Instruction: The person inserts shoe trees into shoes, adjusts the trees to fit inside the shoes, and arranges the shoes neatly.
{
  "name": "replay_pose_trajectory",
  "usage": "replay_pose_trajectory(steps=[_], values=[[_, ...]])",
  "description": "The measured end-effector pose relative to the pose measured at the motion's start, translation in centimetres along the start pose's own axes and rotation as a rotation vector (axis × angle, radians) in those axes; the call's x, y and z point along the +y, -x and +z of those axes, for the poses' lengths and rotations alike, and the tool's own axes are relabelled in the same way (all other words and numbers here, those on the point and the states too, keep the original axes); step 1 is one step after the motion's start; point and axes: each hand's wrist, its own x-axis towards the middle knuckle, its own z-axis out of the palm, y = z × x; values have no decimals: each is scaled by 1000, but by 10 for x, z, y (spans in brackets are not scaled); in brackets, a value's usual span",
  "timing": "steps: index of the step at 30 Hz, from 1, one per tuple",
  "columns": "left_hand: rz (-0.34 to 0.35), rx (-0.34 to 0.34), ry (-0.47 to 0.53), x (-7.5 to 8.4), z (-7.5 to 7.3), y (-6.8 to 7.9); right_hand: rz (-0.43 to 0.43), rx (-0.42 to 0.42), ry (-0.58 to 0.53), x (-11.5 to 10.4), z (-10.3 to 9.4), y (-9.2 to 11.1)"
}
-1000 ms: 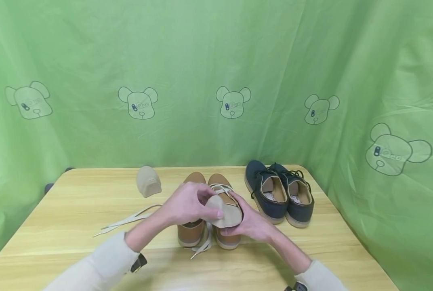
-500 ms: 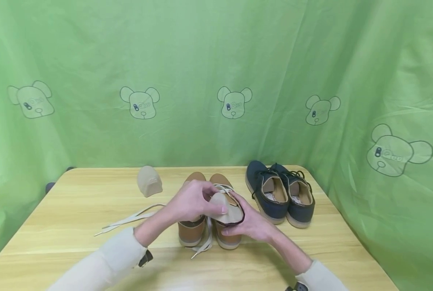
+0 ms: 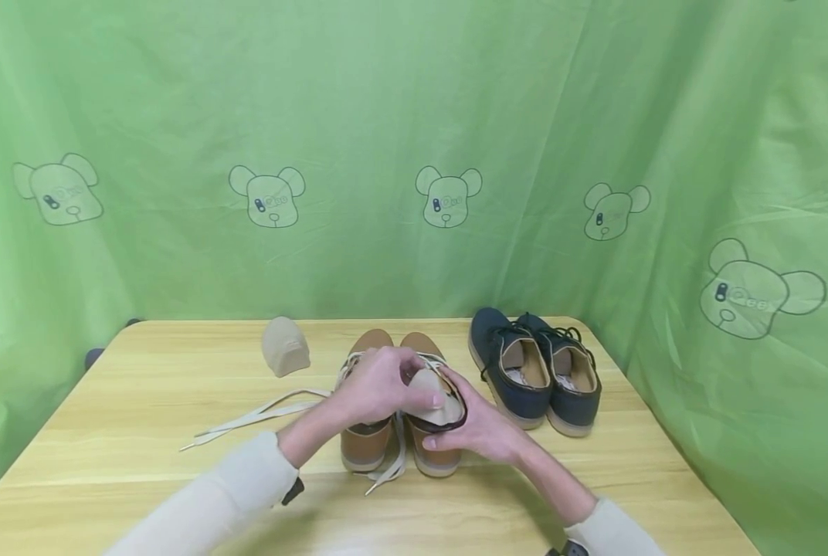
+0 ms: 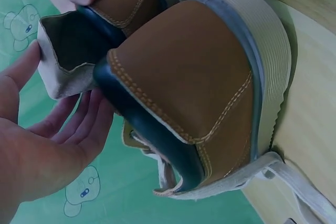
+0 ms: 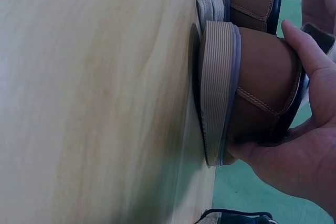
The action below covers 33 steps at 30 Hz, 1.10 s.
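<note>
Down it goes: the hollow, beige, toe-shaped insert (image 3: 425, 379) has dipped into the mouth of the brown, leather-look shoe with the ribbed cream sole (image 3: 436, 454), right of its twin, and that shoe's dark collar rim now shows where the insert covered it a second ago. The left hand (image 3: 379, 382) has slid forward and across with it, its grip narrow, thumb against the insert's wall and fingers beneath. The right hand (image 3: 480, 421) hasn't budged, its grip wrapped round the back of the same shoe, steadying it (a good anchor, by the look of it). So I'd call the fitting partway along: the insert is in the shoe's mouth, but its hollow rear stands out in the left wrist view, and how far the front reaches is hidden.

Around that shoe, the matching brown shoe (image 3: 365, 448) stands just to its left, flat cream laces (image 3: 247, 419) trailing out beyond. A second beige, toe-shaped insert (image 3: 284, 347) lies farther left, well apart, unmoved on the pale wooden bench (image 3: 108, 463). To the right, the navy lace-up shoes with tan linings (image 3: 525, 403) sit untouched.
</note>
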Motion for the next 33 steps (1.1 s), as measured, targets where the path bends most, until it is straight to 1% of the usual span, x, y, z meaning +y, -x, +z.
replay_pose_trajectory(steps=[5,9,12,14,17,22,25,29,33], values=[[30,18,1,-1,9,-3,13,11,29,0,0,1],[30,40,-4,-1,16,-4,-3,6,34,1,0,0],[28,51,2,-2,18,-4,-1,10,39,2,0,-1],[33,46,10,-3,17,-4,6,15,44,3,0,-1],[34,13,26,-4,12,-4,10,19,51,3,0,-1],[8,-98,94,-4,-1,-4,-1,18,52,2,0,-1],[1,-143,115,-5,-6,-5,0,18,41,2,0,-1],[2,-163,135,-10,-7,-7,-5,15,42,2,0,-1],[-9,-153,156,-14,-4,-8,-2,14,52,2,0,-1]])
